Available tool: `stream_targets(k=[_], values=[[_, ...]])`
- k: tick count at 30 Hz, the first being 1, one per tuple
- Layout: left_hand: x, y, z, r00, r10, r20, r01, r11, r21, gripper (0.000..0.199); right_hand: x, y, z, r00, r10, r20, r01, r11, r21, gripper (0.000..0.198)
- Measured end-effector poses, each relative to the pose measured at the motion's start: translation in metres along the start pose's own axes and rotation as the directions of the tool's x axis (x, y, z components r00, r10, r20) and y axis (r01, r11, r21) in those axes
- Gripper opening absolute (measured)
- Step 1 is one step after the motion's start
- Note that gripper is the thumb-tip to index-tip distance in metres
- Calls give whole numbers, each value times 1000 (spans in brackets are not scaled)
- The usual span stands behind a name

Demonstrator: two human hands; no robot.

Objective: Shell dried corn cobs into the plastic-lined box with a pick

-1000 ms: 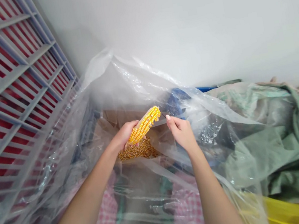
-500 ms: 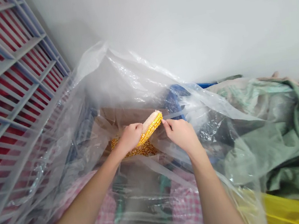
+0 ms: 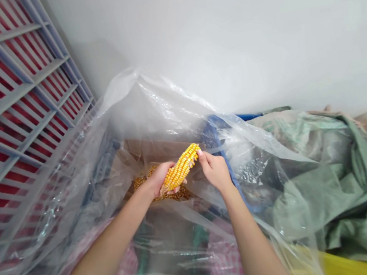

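Note:
A yellow corn cob (image 3: pixel 181 166) lies slantwise in my left hand (image 3: pixel 161 179), whose fingers wrap round its lower end. Rows of kernels face up along its length, with a ragged edge on the right side. My right hand (image 3: pixel 215 168) is closed, its thumb and fingertips pressed at the cob's upper right end. Below the cob, loose corn kernels (image 3: pixel 175 196) lie in a brown cardboard box (image 3: pixel 142 146). My hands hide part of the heap.
A clear plastic sheet (image 3: pixel 162 94) surrounds the box. Grey slatted crates (image 3: pixel 20 89) with red behind them rise at left. A blue crate (image 3: pixel 216 136) stands to the right, beside crumpled green sacking (image 3: pixel 349 184) and something yellow (image 3: pixel 345 265). A white wall (image 3: pixel 222 32) closes the back.
The cob has turned in my left hand: the bare pale strip faced up before, and full kernel rows face up now. The whole view has shifted slightly.

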State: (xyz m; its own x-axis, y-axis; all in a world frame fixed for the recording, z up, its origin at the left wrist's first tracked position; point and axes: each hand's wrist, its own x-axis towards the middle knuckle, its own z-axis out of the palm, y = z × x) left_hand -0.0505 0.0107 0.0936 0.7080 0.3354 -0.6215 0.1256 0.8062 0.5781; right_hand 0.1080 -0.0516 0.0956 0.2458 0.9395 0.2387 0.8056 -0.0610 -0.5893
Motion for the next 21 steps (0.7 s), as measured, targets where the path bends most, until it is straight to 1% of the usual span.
stream_targets(k=[2,3,4,5,7,9,11,12,14,16,19,20,21], values=[[0,-1,0,996,-1,88,11,992,-122,30,0,-3,4,997,36,-73,-30,996,81,46],[0,-1,0,994,8,113,11,987,-162,30,0,-5,6,994,61,-96,-51,993,107,45],[0,1,0,994,14,108,5,985,-170,30,0,-6,6,991,85,-104,-72,990,121,45],[-1,3,0,997,21,72,-10,989,-149,30,0,-6,5,990,103,-96,-91,988,123,44],[-2,7,1,997,52,-48,-55,997,-56,32,0,-7,0,991,121,-61,-113,986,118,44],[-6,12,1,973,144,-181,-132,988,76,33,0,-7,-9,993,110,-36,-106,989,102,45],[-10,14,1,918,274,-286,-207,948,243,31,-1,-8,-16,996,87,-4,-86,994,60,46],[-11,14,1,887,335,-319,-226,916,332,29,-1,-9,-19,997,77,20,-78,997,31,46],[-14,13,1,832,433,-347,-240,844,479,28,-1,-12,-20,995,75,68,-73,997,-25,47],[-15,10,0,775,539,-331,-247,739,627,27,-2,-15,-19,989,83,120,-75,994,-75,48],[-13,3,3,640,727,-247,-232,489,841,29,-4,-16,-13,981,105,161,-82,986,-146,47],[-11,1,5,607,764,-219,-223,428,876,30,-4,-16,-12,981,113,159,-86,982,-166,47],[-10,-2,7,594,776,-213,-219,411,885,30,-4,-16,-10,982,122,145,-95,979,-181,47]])
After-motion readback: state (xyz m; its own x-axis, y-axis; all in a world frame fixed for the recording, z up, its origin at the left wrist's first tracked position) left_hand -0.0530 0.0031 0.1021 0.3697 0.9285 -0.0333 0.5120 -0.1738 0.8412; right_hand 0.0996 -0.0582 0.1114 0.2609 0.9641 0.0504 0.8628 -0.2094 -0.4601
